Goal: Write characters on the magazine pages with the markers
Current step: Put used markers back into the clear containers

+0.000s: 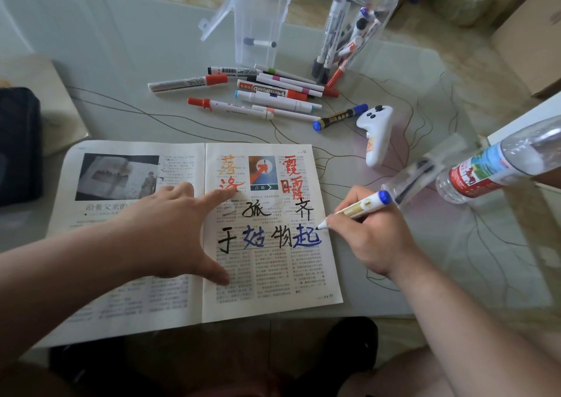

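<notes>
While my right hand [373, 235] pinches the blue marker [358, 208] between curled fingers, the tip sits at the upper right corner of the blue character [306, 238], at or just above the paper. The marker's long axis runs from the tip at lower left up to the capped blue end at upper right. The character lies just left of the hand, last in its row and close to the right edge of the magazine [273, 290], which lies open flat at lower centre of the frame.

My left hand [170, 229] is spread wide with straight fingers and presses across the fold; the index finger reaches toward the orange writing, the thumb is lower on the right page. The right hand is the nearer one for any stroke. I judge this row full, so the next character needs the lower page or the unmarked left page.

Around: loose markers [273, 93] upper centre, jar [355, 32] of markers behind them, white controller [376, 135] and water bottle [491, 165] to the right on the tabletop [121, 62]. Nothing blocks the page except the left hand itself.
</notes>
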`<state>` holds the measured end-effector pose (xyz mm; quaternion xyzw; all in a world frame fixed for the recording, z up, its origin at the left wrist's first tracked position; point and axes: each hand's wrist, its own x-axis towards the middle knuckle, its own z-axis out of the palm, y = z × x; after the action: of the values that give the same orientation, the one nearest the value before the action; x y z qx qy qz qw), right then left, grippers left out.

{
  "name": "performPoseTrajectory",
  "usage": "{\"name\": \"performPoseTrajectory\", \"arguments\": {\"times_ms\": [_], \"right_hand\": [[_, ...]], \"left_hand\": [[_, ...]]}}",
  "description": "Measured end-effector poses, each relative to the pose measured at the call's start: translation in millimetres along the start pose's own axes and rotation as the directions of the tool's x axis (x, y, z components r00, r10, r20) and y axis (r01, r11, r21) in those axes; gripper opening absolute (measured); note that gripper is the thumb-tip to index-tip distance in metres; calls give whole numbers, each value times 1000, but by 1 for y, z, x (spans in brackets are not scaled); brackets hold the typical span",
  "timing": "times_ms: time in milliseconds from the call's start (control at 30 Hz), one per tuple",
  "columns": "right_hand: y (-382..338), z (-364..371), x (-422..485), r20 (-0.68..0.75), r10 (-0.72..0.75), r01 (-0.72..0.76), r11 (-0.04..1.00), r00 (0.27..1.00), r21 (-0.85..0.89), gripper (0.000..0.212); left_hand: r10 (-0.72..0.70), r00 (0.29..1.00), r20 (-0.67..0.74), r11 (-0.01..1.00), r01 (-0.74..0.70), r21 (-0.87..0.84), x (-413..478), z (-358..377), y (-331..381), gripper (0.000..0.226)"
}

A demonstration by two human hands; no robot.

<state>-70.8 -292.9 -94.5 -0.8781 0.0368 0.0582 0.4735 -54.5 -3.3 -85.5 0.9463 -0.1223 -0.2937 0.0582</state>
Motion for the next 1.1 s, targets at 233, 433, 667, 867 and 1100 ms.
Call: {"name": "performPoseTrajectory", "arguments": {"times_ms": [233,433,667,867,1100], "right_hand": [[-16,2,-1,-134,-117,135,982,984,131,20],[-43,14,-4,45,-145,122,936,988,332,13],[-82,23,-11,180,-250,99,801,951,590,3],[-92,36,-18,133,-262,141,808,956,572,13],[-94,40,-24,238,-309,189,887,921,421,5]], "left_hand": [[4,999,-36,1000,-4,16,-3,-4,7,137],[111,974,-199,897,-184,-401,-14,-20,28,136],[211,953,-220,769,-300,-564,-35,-26,25,133],[262,940,-220,755,-341,-560,-50,-27,22,133],[334,910,-245,757,-414,-506,-59,-26,22,125]]}}
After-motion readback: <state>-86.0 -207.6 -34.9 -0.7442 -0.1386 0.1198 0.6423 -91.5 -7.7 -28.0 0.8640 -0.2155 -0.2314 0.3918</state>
